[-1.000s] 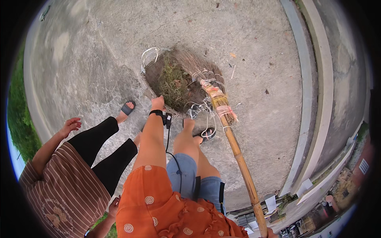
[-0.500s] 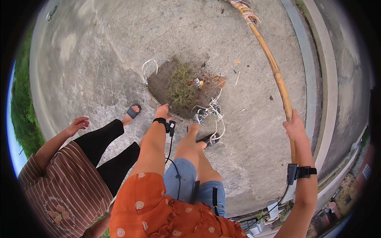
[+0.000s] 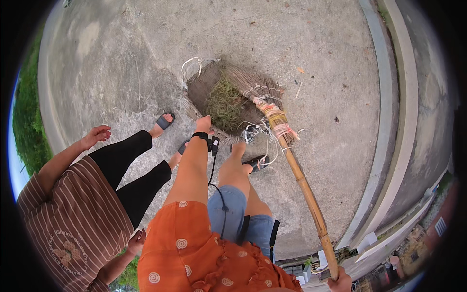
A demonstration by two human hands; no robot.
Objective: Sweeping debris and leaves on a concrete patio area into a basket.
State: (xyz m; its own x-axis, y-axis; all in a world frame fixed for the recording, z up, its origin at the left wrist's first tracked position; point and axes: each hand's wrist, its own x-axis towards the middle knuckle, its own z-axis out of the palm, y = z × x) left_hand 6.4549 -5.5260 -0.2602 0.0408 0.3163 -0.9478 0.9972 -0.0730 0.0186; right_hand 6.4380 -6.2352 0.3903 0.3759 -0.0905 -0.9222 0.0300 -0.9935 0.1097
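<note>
Since half a second ago the broom [image 3: 272,109] has come back down: its bristle head, which was swung up toward the far top of the view, now lies in the woven basket [image 3: 202,87], on top of the heap of dry grass [image 3: 224,100]. I see the bamboo handle run from the bound head, just right of the basket, down and away to the bottom edge of the view, where my right hand [image 3: 340,282] is wrapped around its end; only part of that hand shows, so I cannot tell how the fingers lie beyond that they close on the handle. My left hand [image 3: 204,124] reaches straight down to the near rim of the basket and seems to touch or hold it, a black wrist strap just behind it, but the fingers are hidden behind the hand and I cannot tell whether they are spread or curled. White cords trail on the concrete just beside the basket's near right edge, by my sandalled foot [image 3: 253,163]. Left of the basket stands another person in a striped brown shirt [image 3: 68,214] and black trousers, one hand [image 3: 97,134] held out loosely open, well apart from the basket.
</note>
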